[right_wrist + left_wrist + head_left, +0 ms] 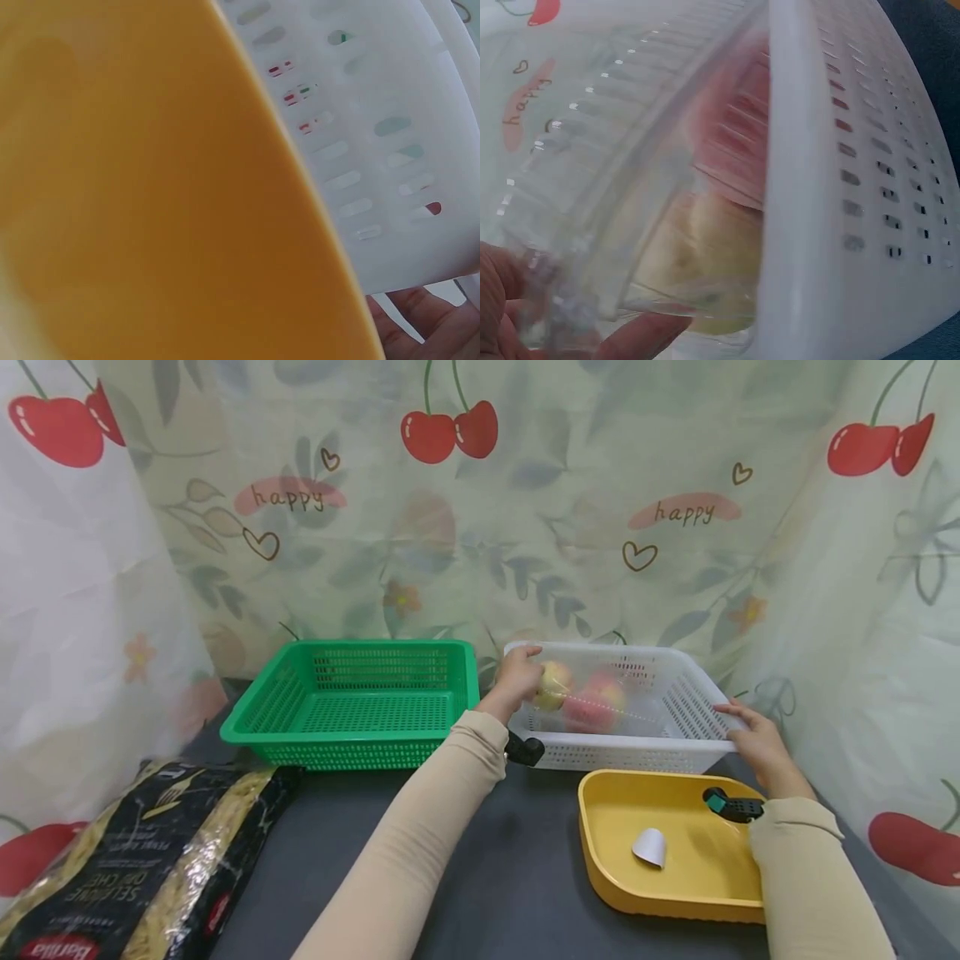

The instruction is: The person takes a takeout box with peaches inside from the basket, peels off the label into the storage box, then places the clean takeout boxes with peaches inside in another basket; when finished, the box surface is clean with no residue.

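Observation:
My left hand (519, 677) is at the left end of the white basket (622, 745) and pinches a clear plastic container (622, 187) with a ridged edge. Through the clear plastic show a yellowish apple (553, 683) and reddish apples (596, 703); whether they lie inside it or under it I cannot tell. My right hand (767, 747) grips the basket's right rim, and in the right wrist view some of its fingers (424, 309) show under the basket's edge. The yellow tray's wall hides much of that view.
A green basket (348, 752) stands left of the white one. In front of the white basket is a yellow tray (675, 906) with a small white curved piece (650, 847) in it. A black bag of pasta (142, 860) lies front left. A patterned curtain (450, 543) hangs behind.

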Demonstrator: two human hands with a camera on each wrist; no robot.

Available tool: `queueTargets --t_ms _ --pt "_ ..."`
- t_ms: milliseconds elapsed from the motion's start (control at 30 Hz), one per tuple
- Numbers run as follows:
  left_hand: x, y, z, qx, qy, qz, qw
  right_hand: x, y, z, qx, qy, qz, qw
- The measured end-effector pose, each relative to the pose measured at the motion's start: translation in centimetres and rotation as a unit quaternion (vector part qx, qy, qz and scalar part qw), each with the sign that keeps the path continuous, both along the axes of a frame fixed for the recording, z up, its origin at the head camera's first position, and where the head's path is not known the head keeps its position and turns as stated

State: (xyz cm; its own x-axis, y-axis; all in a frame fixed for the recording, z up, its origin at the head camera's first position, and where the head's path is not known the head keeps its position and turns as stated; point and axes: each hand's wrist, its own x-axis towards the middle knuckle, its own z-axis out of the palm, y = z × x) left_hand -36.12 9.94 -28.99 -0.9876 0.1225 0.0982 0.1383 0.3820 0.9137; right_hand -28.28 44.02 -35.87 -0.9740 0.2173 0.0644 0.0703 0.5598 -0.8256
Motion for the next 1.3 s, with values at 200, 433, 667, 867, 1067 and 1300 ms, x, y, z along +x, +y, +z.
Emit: queueTargets --t_ms 200,433,667,867,1067,1300 --pt "-9.5 2.2 -7.4 0.055 0.012 0.007 0.9984 -0.1 0.1 0.1 0.005 -0.001 -0.009 1.0" --pt "0.4 1.0 -1.5 0.079 -0.062 -0.027 0.9946 0.0 0.0 0.1 -0.01 0.004 -0.004 0.9999" --pt "0.3 1.6 -1.7 0.129 -0.102 -0.04 0.9856 0.0 -0.2 0.3 -0.01 0.011 0.001 0.9999" --pt "-4.3 2.7 -5.3 0.092 -0.077 -0.041 0.9919 0.0 -0.3 0.3 -0.011 0.002 -0.006 0.9999" --pt "-8.7 3.0 -7.9 0.08 -0.074 -0.057 0.9924 0.1 -0.3 0.2 -0.01 0.004 -0.002 0.9999" --pt "-9.8 1.6 -7.8 0.148 -0.063 -0.019 0.9868 0.1 -0.3 0.3 -0.004 0.002 0.001 1.0"
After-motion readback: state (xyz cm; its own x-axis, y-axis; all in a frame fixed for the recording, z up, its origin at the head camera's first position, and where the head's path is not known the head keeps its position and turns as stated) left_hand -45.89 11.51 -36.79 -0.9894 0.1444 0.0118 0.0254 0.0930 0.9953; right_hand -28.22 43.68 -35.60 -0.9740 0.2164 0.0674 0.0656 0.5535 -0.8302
